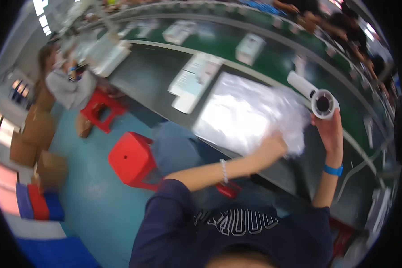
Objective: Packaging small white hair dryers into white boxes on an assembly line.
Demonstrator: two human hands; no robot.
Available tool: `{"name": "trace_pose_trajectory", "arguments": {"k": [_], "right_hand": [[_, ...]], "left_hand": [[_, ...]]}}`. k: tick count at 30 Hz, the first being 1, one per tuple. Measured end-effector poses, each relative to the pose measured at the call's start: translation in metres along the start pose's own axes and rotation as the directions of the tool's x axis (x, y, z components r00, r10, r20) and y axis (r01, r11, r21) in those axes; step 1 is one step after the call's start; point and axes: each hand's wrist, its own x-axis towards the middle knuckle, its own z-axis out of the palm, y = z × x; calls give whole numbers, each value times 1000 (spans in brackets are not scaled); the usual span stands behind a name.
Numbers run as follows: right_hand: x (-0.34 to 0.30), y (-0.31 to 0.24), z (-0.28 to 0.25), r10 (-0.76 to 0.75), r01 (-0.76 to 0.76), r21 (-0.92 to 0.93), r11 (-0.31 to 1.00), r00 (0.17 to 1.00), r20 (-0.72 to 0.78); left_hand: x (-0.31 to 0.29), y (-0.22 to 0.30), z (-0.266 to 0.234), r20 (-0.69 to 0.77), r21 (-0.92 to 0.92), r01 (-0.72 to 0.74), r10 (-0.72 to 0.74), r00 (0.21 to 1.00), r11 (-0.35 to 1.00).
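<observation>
Held up at the right of the workbench is a white hair dryer (301, 84), its round open end turned toward me. My right hand (329, 129) is closed around its underside, and a blue band circles that wrist. My left hand (273, 146) reaches across to the right end of a pile of clear plastic bags (232, 114). The film there is crumpled and touches the hand. Motion blur hides the left fingers, so their grip does not show.
Flat white printed cartons (194, 82) lie left of the bags. Beyond them a green conveyor (219, 33) carries white boxes (250, 48). A red stool (128, 158) stands on the floor at left. One person (71, 89) sits farther left; others work across the line.
</observation>
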Motion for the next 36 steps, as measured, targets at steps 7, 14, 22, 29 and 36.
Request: {"name": "trace_pose_trajectory", "arguments": {"k": [7, 14, 22, 29, 36], "right_hand": [[-104, -26, -6, -129, 113, -97, 989, 974, -185], [-164, -26, -12, -155, 26, -391, 920, 941, -301], [-190, -7, -27, -145, 66, -310, 949, 960, -239], [-188, -1, -28, -200, 149, -169, 974, 918, -344], [-183, 18, -30, -94, 102, 19, 995, 963, -252]], "left_hand": [[19, -12, -29, 37, -380, 268, -275, 961, 885], [26, -2, -34, 85, -383, 278, -266, 960, 881], [40, 4, -30, -82, -258, 67, -91, 992, 964], [30, 4, -17, 77, -502, 260, -256, 963, 825], [35, 2, -16, 72, -500, 214, -206, 976, 839]]}}
